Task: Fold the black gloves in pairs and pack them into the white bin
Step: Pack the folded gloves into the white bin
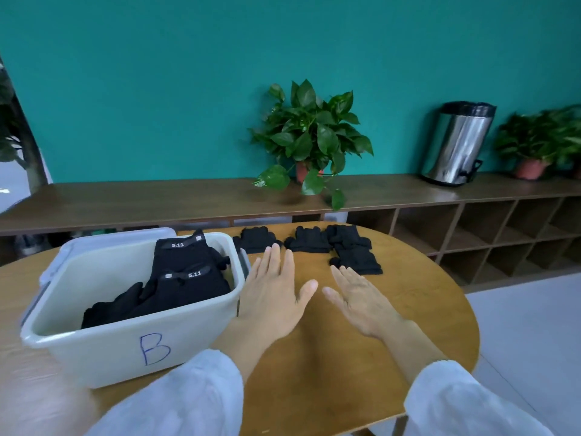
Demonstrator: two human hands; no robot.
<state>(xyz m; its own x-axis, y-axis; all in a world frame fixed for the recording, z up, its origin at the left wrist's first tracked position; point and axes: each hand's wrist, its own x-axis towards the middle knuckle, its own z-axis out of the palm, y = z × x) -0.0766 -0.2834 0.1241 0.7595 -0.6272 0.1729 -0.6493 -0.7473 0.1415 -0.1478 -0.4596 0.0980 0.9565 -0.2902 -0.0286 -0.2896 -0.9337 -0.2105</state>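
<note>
light: soft, even | edges: bent, blurred | source: perhaps overhead

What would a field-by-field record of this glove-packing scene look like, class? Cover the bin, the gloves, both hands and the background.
bin: white bin, marked B, on the wooden table
packed: black gloves in the bin, two 5.11 labels showing
unpacked: black gloves on the table, beyond the hands
left hand: left hand open, holds nothing, beside the bin
right hand: right hand open, holds nothing
background: potted plant and steel pedal bin on the shelf
</note>
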